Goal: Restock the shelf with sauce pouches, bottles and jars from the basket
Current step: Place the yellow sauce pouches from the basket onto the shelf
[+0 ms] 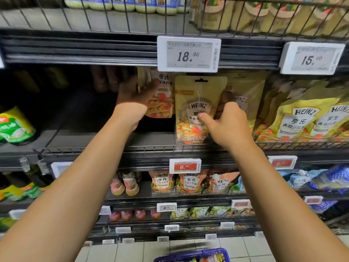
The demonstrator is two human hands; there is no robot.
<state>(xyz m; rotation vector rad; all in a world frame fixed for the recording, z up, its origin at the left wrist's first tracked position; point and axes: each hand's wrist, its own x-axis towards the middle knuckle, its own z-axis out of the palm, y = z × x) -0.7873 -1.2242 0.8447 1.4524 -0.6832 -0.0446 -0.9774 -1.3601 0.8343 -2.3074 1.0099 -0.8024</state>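
fingers (224,103) of the right hand (226,125) curl round the right edge of an upright yellow heinz pouch (198,108), thumb pressed on its front label; pouch bottom sits on the shelf (151,137) just behind the wire front rail (94,149). judged: being stood in the front row so the label faces out. left hand (136,91) reaches deeper, thumb across the front of a second pouch (162,97) set further back under the 18.90 price tag (188,53); probably steadying it so the row keeps upright. left fingers lost in shadow behind that pouch, so the grip is inferred, not clear. more heinz pouches (306,120) lean just to the right. blue basket (194,257) on the floor below, cut off by the frame edge; contents too blurred to name. left bay of the shelf dark, back unreadable
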